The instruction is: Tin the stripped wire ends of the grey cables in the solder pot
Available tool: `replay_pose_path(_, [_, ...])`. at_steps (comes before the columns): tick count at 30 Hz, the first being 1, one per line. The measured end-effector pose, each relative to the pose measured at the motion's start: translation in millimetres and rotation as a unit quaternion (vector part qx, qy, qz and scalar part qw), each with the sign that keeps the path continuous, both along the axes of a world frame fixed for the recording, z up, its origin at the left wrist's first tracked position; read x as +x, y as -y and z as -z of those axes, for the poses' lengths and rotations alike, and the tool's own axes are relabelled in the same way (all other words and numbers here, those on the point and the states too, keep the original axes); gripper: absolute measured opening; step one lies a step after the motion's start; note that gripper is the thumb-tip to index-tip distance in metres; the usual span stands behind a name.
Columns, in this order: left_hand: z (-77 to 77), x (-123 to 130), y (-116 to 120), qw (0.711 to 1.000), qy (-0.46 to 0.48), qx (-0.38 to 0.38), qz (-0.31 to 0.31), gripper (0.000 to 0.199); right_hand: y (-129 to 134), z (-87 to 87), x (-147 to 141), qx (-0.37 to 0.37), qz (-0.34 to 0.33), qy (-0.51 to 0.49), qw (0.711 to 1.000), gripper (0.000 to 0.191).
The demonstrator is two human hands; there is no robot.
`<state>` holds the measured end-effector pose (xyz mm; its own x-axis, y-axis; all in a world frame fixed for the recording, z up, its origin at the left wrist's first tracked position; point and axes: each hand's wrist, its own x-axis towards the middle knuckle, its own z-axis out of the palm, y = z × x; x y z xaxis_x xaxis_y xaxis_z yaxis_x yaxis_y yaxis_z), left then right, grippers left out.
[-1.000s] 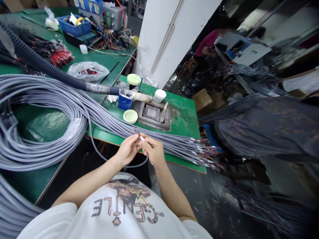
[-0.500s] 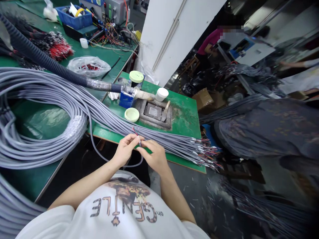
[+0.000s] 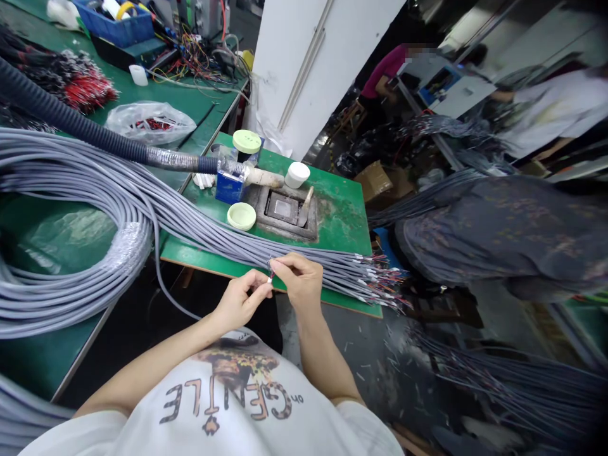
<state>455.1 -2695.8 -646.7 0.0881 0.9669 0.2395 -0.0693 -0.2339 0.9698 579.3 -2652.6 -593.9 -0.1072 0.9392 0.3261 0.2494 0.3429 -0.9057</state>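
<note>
My left hand [image 3: 244, 295] pinches a grey cable close to its end, where a white band [image 3: 270, 280] sits below loose thin wires. Just above it, my right hand [image 3: 299, 277] is closed with thumb and forefinger on those thin wires [image 3: 271, 271], some red and some dark. Both hands are in front of the green board's near edge. Behind them runs a thick bundle of grey cables [image 3: 228, 239], ending at the right in stripped, coloured wire ends [image 3: 387, 282]. One cable [image 3: 164, 288] loops down from the bundle toward my left hand.
On the green board [image 3: 342, 221] sit a square solder pot [image 3: 284, 209] with a scraper [image 3: 305, 209], a fume hose nozzle [image 3: 266, 178], a pale green lid [image 3: 241, 216] and a white cup [image 3: 297, 175]. Coiled cables [image 3: 128, 253] lie left. Co-workers [image 3: 498, 234] are at the right.
My right hand has moved up from the cable jacket to the wire tips. My left hand has shifted down slightly and now grips at the white band. The camera view has shifted a little.
</note>
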Motion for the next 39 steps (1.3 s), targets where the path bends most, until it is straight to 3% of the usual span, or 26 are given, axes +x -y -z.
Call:
replay_pose_path(3, [-3.5,1.0,2.5,1.000,0.007,-0.003,0.000,0.023,-6.5,6.9,-0.6,-0.064,0.004,-0.122,0.990,0.013])
replay_pose_path(5, [-2.5,3.2,4.3,1.000,0.018,-0.010,0.005,0.023,-15.0,1.6,5.5,-0.080,0.010,-0.198,0.977,0.016])
replay_pose_path(9, [7.7,8.5,7.6,0.998,0.028,-0.039,0.028,0.024,-29.4,-28.3,34.3,0.027,0.048,-0.290,0.955,0.024])
replay_pose_path(11, [12.1,9.9,7.0,0.998,0.034,-0.048,0.011,0.023,-26.6,-38.0,45.1,0.053,0.048,-0.229,0.971,0.018])
replay_pose_path(13, [13.4,9.9,4.7,0.998,0.037,-0.043,-0.016,0.022,-16.7,-36.7,46.2,0.020,0.027,-0.098,0.995,0.008])
replay_pose_path(16, [11.0,8.3,1.3,0.999,0.028,-0.021,-0.036,0.019,-0.3,-20.4,34.8,-0.028,0.003,0.056,0.998,0.008])
replay_pose_path(18, [9.1,7.2,1.1,0.999,0.015,-0.009,-0.035,0.018,5.0,-9.7,27.2,-0.034,-0.002,0.066,0.997,0.013])
replay_pose_path(22, [8.1,6.3,4.6,0.999,-0.016,0.014,-0.025,0.016,2.5,-1.9,20.9,-0.071,-0.032,-0.003,0.997,0.007])
replay_pose_path(26, [9.4,6.7,7.2,0.997,-0.059,0.049,-0.018,0.016,-5.3,2.4,13.6,-0.090,0.001,-0.093,0.992,0.011])
replay_pose_path(29, [8.8,5.9,6.4,0.994,-0.089,0.067,-0.022,0.016,-10.3,7.8,5.0,-0.158,-0.002,-0.197,0.968,0.018])
replay_pose_path(32, [5.3,3.9,3.5,0.991,-0.099,0.084,-0.038,0.015,-12.6,9.6,-0.7,-0.228,-0.047,-0.285,0.930,0.021])
replay_pose_path(36, [2.6,3.4,0.8,0.989,-0.096,0.101,-0.040,0.013,-14.7,-1.3,5.6,-0.252,-0.087,-0.324,0.908,0.030])
replay_pose_path(39, [8.4,5.7,2.0,0.994,-0.078,0.078,-0.016,0.013,-19.2,-21.6,27.2,-0.174,-0.059,-0.342,0.922,0.037])
